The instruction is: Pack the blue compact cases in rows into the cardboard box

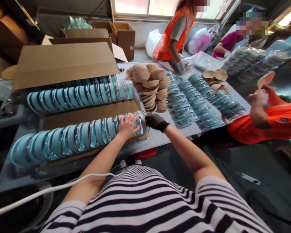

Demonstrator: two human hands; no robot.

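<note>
A long row of round light-blue pieces in clear plastic [84,136] lies on its side nearest me. My left hand [129,126], bare, rests on the right part of this row with its fingers spread. My right hand [156,122], in a dark glove, is at the row's right end, fingers curled against the end clear plastic pack [142,119]. What lies under those fingertips is partly hidden. Behind runs a second similar row [87,95], with brown cardboard [94,114] between the two.
An open cardboard box [65,61] stands behind the rows. Beige cup-shaped pieces [151,84] are heaped on the white table [157,136], beside more blue packs [196,97]. A co-worker in an orange vest [276,119] sits right; others work behind. A white cable [50,191] crosses left.
</note>
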